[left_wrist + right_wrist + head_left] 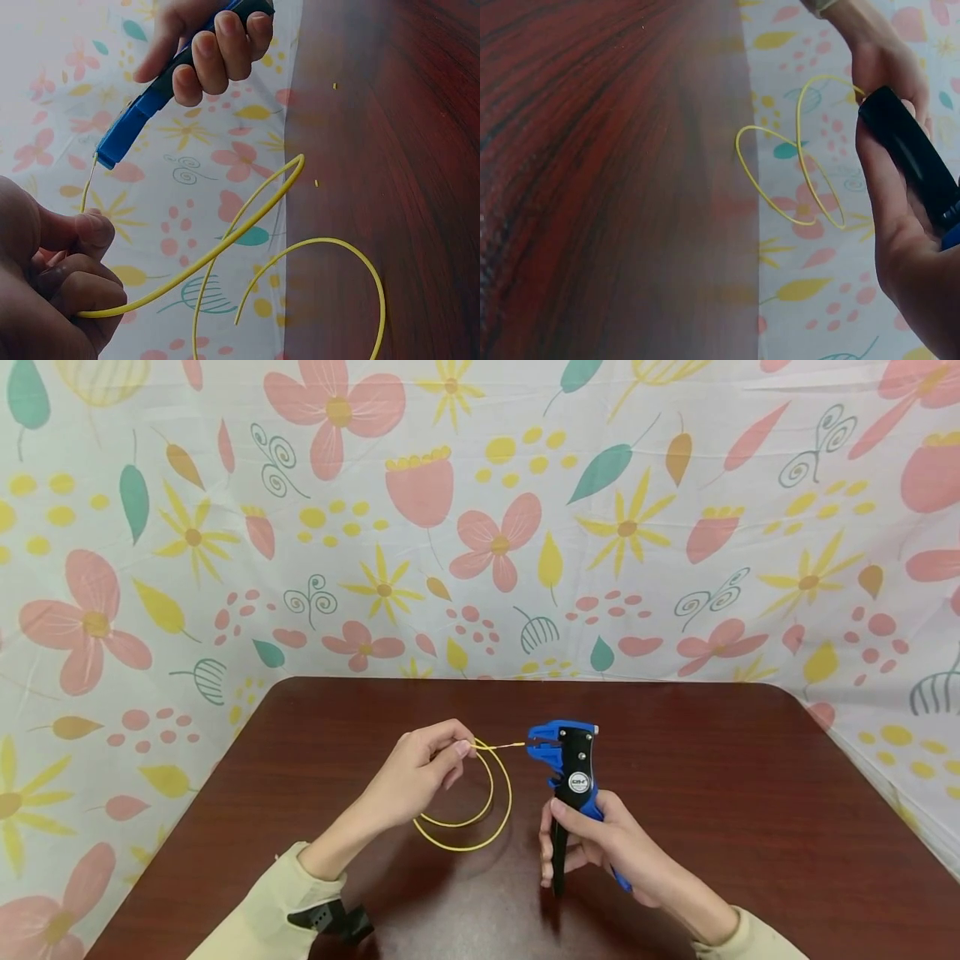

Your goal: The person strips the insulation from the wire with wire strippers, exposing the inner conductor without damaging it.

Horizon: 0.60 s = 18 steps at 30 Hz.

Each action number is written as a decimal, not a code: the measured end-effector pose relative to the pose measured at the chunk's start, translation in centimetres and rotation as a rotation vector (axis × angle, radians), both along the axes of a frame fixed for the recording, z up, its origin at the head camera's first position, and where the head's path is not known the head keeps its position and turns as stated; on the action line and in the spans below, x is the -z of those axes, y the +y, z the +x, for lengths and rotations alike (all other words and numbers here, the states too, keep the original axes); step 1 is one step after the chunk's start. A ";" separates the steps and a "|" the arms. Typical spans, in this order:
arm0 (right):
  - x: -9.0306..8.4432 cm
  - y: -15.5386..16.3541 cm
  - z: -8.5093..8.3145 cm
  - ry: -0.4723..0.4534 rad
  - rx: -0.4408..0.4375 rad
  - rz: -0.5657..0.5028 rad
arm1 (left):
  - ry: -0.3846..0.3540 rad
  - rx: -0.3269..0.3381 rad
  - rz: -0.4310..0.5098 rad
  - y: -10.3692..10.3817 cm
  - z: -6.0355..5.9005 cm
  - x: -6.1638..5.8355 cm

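Note:
My left hand (pixel 420 768) pinches a thin yellow wire (pixel 511 795) between thumb and fingertips. The rest of the wire hangs in loose loops below that hand. Past the fingertips, a short silvery bare stretch shows, with a bit of yellow insulation (pixel 519 744) at the very end. That end points at the blue jaws of a wire stripper (pixel 578 752), right at their mouth. My right hand (pixel 600 835) grips the stripper's black and blue handles, head upward. In the left wrist view, the stripper's blue nose (pixel 124 135) overlaps the wire's tip.
Two tiny yellow scraps, one of them a scrap of insulation (pixel 316 183), lie on the dark wooden table (pixel 712 777). Behind the table's far edge hangs a flower-printed cloth (pixel 495 610). A black strapped device (pixel 326 917) sits on the left wrist.

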State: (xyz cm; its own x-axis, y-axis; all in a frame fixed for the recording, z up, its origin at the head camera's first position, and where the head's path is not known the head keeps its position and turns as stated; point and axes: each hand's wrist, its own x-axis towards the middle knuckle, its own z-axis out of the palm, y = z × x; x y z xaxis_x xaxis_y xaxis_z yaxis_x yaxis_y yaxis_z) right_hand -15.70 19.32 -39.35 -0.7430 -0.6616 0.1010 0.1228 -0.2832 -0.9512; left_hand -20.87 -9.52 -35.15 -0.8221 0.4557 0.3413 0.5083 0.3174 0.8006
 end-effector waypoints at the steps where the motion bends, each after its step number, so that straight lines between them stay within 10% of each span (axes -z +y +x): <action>1: 0.0 0.0 0.0 -0.002 -0.008 -0.004 | -0.001 0.002 0.001 0.0 0.0 0.0; 18: 0.2 -0.7 -0.1 0.014 0.014 0.026 | -0.014 0.020 -0.021 0.2 0.0 0.0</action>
State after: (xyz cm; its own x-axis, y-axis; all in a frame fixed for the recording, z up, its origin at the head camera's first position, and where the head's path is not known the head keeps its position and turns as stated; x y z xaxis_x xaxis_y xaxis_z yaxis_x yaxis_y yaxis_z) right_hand -15.79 18.60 -39.52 -0.7506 -0.6539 0.0947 0.1053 -0.2599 -0.9599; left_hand -20.84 -9.31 -35.19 -0.8172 0.4793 0.3201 0.5036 0.3237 0.8010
